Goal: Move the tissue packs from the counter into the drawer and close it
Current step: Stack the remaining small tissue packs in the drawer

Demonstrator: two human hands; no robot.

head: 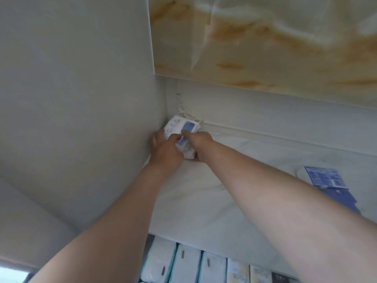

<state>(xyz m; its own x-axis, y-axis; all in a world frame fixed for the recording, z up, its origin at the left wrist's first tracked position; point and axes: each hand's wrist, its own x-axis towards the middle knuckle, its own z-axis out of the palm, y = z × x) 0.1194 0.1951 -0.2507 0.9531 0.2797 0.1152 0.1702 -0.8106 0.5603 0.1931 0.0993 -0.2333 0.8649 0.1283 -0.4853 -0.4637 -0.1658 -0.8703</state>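
Observation:
White tissue packs with blue labels (180, 127) lie in the far left corner of the white counter (214, 190), against the side wall. My left hand (164, 151) grips them from the left, fingers curled over the top. My right hand (199, 145) grips them from the right, thumb under the near end. How many packs the pile holds is unclear. Below the counter's front edge the drawer (195, 264) stands open, with several white tissue packs upright in a row inside.
A blue printed package (326, 180) lies on the counter at the right, partly behind my right forearm. A grey wall panel (81, 99) closes the left side. A marble-patterned panel (265, 37) hangs above the back wall. A white cable (184, 111) sits in the corner.

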